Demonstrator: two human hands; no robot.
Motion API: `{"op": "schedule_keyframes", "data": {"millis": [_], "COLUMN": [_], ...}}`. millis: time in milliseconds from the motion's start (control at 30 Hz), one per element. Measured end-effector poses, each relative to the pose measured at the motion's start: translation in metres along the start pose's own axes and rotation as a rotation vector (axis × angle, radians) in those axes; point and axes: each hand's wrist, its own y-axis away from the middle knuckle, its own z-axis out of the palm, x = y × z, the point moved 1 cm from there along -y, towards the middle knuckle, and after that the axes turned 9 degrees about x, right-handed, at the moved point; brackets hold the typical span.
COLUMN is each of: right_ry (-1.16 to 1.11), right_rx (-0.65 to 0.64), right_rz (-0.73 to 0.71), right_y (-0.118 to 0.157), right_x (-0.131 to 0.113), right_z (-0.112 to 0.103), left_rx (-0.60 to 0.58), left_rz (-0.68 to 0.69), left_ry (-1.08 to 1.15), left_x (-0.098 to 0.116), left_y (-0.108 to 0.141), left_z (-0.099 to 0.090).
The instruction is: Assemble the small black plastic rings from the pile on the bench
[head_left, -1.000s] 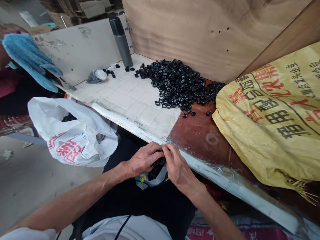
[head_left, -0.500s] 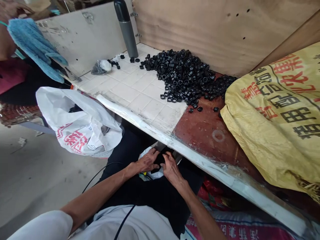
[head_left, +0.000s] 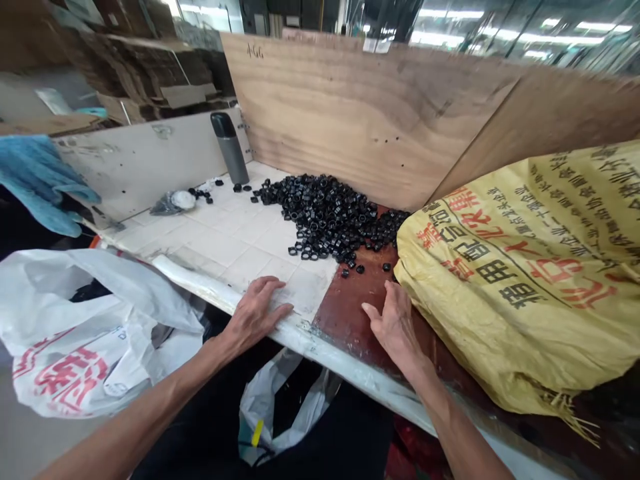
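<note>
Head view: two hands (head_left: 256, 310) (head_left: 396, 325), fingers (head_left: 393, 297) loosely spread; one heap of black rings (head_left: 325, 217); one yellow sack (head_left: 500, 327).

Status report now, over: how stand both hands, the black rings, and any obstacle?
Left hand open, at white table edge; right hand open, near yellow sack. Black rings heaped beyond both hands. Sack borders heap's right side.

Yellow sack (head_left: 500, 320) is showing big black 猪用配合 plus red characters including 农, its smaller lines blurring out; wooden panel (head_left: 340, 113) is bearing handwritten "小GG" upper left; white bag (head_left: 110, 313) is carrying red print, too creased to read.
</note>
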Motion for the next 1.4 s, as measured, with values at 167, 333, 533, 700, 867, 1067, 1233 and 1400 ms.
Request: {"op": "schedule_keyframes", "data": {"millis": [167,333,533,700,867,1067,1233,1400], "right_ry": [0.210,0.223,0.043,0.025,-0.032,-0.206,-0.491,-0.445], "right_rx": [0.011,0.068,0.127,0.020,0.063,0.035,0.031,0.024], "right_rz": [0.132,0.158,-0.031,-0.102,-0.139,-0.136,-0.091,-0.018], "right_y": [-0.037,-0.056,-0.066,-0.063,-0.060,-0.049,-0.054,-0.078], "right_x": [0.028,0.020,0.001,-0.008,-0.008,-0.020,-0.028,-0.014], "right_z": [0.044,0.076,0.109,0.110,0.106,0.100,0.092,0.058], "left_rx": [0.017,0.000,-0.069,-0.150,-0.149,-0.223,-0.112,0.073], "left_rz": [-0.042,-0.008,0.066,0.152,0.262,0.248,0.185,0.039], "left_ry": [-0.077,-0.075,-0.030,-0.030,0.047,0.126,0.093,-0.032], "left_x": [-0.045,-0.052,-0.048,-0.040,-0.020,0.005,0.016,0.020], "left_y": [-0.057,-0.089,-0.112,-0.122,-0.108,-0.075,-0.059,-0.053], "left_z": [0.053,0.084,0.099,0.100,0.094,0.077,0.057,0.046]}}
